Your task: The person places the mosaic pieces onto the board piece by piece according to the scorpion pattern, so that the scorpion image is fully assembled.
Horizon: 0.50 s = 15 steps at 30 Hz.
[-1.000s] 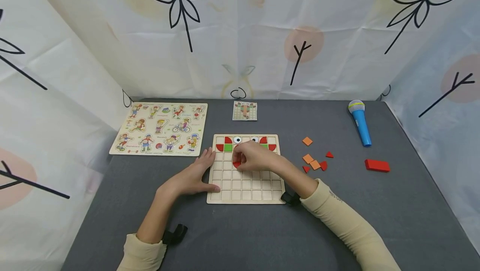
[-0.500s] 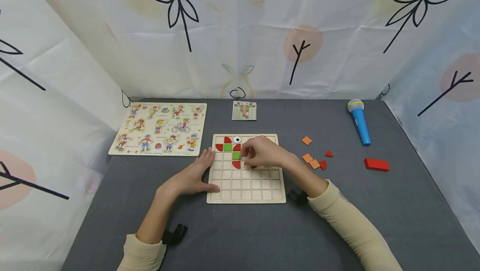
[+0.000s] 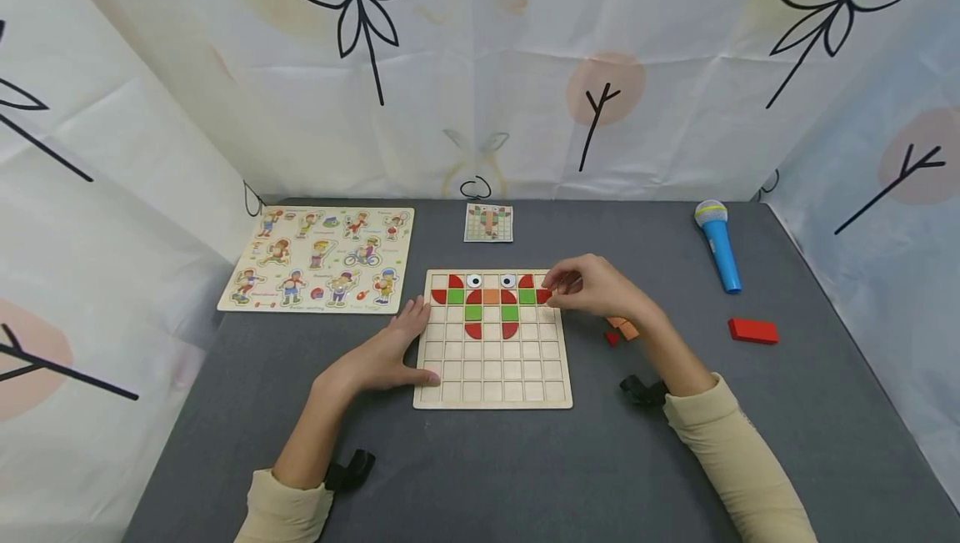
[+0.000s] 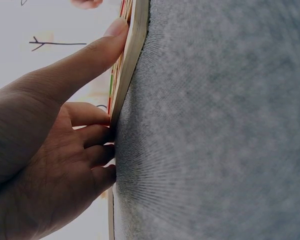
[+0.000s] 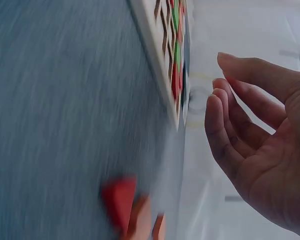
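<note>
On the table lies a wooden grid board (image 3: 491,372) with red, green, orange and eye-marked pieces in its upper rows. An orange square (image 3: 491,297) sits between two red pieces. My left hand (image 3: 386,351) rests at the board's left side, thumb on its rim and the other fingers touching its edge, as the left wrist view shows. My right hand (image 3: 592,284) hovers by the board's upper right edge. Its fingers are loosely bent with nothing seen between them in the right wrist view. Loose orange squares (image 3: 628,330) and a red triangle (image 3: 612,339) lie beside the board, partly hidden by my right hand.
A picture puzzle board (image 3: 322,259) lies at the back left. Behind the grid board is a small pattern card (image 3: 488,223). To the right are a blue toy microphone (image 3: 723,251) and a red block (image 3: 753,331). Printed cloth (image 3: 480,67) walls in the table.
My right hand has moved from the board's middle to its right edge, uncovering the coloured pieces and covering some loose ones. My left hand has stayed in place.
</note>
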Each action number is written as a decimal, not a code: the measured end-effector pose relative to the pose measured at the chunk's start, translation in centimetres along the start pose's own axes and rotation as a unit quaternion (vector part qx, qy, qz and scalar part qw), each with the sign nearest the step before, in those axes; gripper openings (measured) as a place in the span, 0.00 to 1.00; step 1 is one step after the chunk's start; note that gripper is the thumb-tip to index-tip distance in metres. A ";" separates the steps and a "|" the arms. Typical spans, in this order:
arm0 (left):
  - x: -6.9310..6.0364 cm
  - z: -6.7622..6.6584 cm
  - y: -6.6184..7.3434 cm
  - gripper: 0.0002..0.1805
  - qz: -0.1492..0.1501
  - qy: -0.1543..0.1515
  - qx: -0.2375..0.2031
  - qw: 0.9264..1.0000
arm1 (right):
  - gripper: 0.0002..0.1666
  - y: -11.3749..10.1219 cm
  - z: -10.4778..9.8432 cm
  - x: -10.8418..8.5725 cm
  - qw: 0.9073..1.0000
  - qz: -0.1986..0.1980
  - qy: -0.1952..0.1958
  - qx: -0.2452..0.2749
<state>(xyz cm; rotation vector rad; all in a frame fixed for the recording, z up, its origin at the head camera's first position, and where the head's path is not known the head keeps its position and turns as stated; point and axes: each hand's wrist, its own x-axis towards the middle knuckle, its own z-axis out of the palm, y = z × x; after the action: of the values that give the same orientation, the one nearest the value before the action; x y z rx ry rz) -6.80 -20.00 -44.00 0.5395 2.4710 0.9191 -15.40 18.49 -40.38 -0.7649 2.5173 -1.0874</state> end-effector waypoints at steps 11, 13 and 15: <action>-0.1 -0.2 0.6 0.68 -0.015 -0.004 0.009 1.000 | 0.17 4.0 -4.2 -2.8 0.997 0.061 0.043 -0.038; -0.1 -0.1 0.6 0.68 -0.018 -0.003 0.014 1.000 | 0.18 4.5 -4.6 -3.0 0.995 0.073 0.040 -0.051; 0.0 -0.1 0.6 0.67 -0.022 -0.005 0.020 1.000 | 0.19 5.0 -4.9 -3.1 0.994 0.085 0.035 -0.064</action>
<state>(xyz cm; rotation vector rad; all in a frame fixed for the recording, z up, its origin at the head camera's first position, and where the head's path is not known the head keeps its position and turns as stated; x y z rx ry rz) -6.72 -19.65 -43.48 0.4991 2.4862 0.8502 -16.89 26.02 -40.62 -0.5390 2.6760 -0.9192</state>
